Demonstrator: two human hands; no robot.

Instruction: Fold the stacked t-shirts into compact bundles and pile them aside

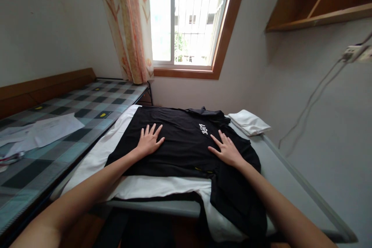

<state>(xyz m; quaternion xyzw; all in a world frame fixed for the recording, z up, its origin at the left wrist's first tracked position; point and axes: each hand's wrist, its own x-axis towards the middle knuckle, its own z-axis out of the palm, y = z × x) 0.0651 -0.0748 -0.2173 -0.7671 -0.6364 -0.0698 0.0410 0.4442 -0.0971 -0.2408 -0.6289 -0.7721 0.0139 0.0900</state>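
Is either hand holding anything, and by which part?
Nothing is held: the left hand and right hand lie spread open on the black shirt.

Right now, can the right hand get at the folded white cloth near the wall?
Likely yes. The right hand rests open on the black shirt, holding nothing, and the folded white cloth lies just beyond; only low-lying shirt fabric appears between them.

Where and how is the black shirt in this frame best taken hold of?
The black shirt is probably best pinched at the edge of its near sleeve, coming from the near side: the body lies flat over white fabric, while this sleeve juts out toward that side.
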